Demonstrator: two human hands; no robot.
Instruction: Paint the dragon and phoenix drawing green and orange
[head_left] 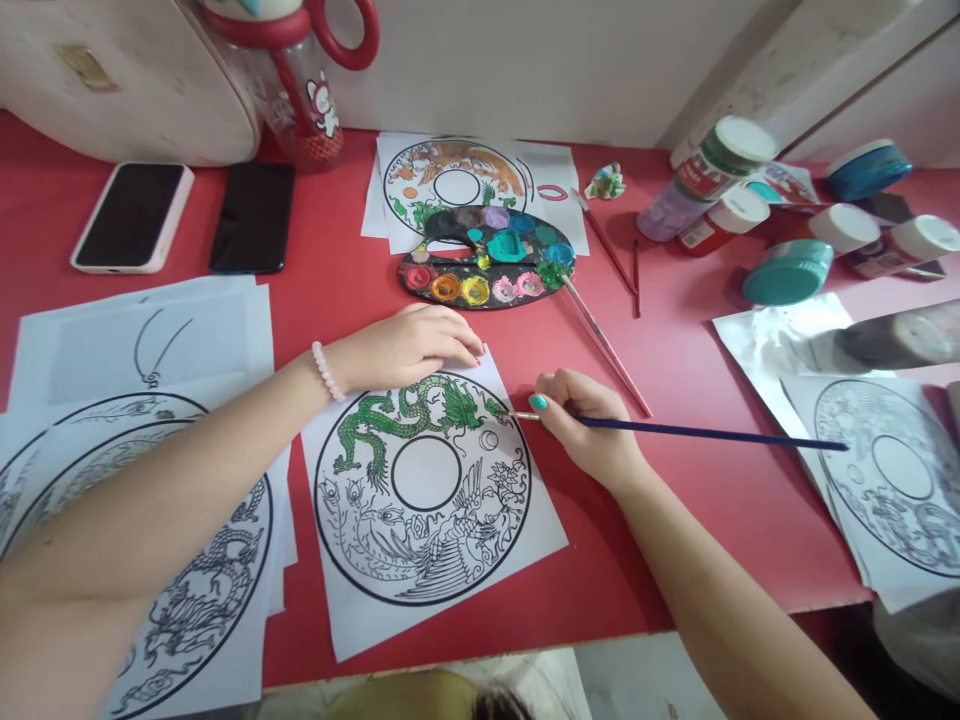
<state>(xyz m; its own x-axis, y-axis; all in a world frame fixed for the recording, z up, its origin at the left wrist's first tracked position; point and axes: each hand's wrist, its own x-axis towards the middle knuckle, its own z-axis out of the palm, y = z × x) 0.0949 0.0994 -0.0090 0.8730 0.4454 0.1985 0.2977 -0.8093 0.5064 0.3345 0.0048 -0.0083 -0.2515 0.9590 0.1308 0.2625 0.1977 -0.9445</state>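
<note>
Two forearms (172, 490) | right fingers (556, 418) gripping one brush (675, 430) | left fingers (442, 345) unclenched on one sheet (426, 472)

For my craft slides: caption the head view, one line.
Right hand holds a brush to the green dragon while the left hand rests on the sheet.

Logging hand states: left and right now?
Left hand: open, resting at the paper's top edge.
Right hand: closed, holding the blue-handled paintbrush.
</note>
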